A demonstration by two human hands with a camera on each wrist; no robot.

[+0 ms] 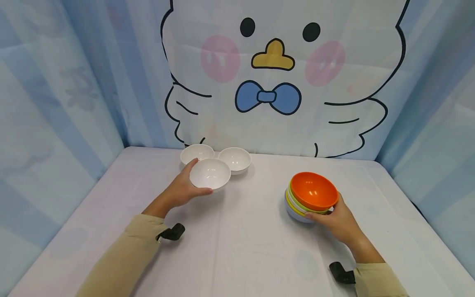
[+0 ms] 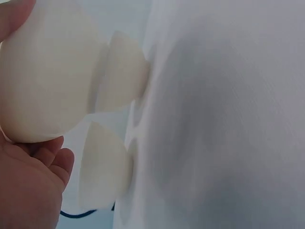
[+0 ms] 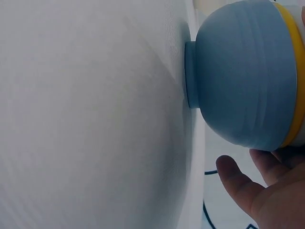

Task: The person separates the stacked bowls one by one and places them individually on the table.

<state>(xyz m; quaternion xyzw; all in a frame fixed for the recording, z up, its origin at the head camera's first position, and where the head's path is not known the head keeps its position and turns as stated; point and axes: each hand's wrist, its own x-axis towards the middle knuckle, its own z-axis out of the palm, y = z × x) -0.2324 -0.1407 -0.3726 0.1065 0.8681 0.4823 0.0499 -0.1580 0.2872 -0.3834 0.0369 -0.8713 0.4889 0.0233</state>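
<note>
My left hand (image 1: 183,186) grips a white bowl (image 1: 210,174) by its rim, thumb on the near side and fingers at the far left. That bowl hangs above the table, in front of two more white bowls, the left one (image 1: 196,152) and the right one (image 1: 235,159). On the right, my right hand (image 1: 338,220) holds an orange bowl (image 1: 311,190) at its rim. The orange bowl sits tilted on top of several nested bowls. Lowest in this stack is a blue bowl (image 3: 245,76), its foot at the tablecloth; a yellow rim (image 3: 296,71) shows above it.
A pale cloth covers the table (image 1: 252,255). Behind it hangs a curtain (image 1: 274,128) with a cartoon bird, and blue curtains (image 1: 441,144) close the sides. Black wrist mounts (image 1: 172,232) stick out from both sleeves.
</note>
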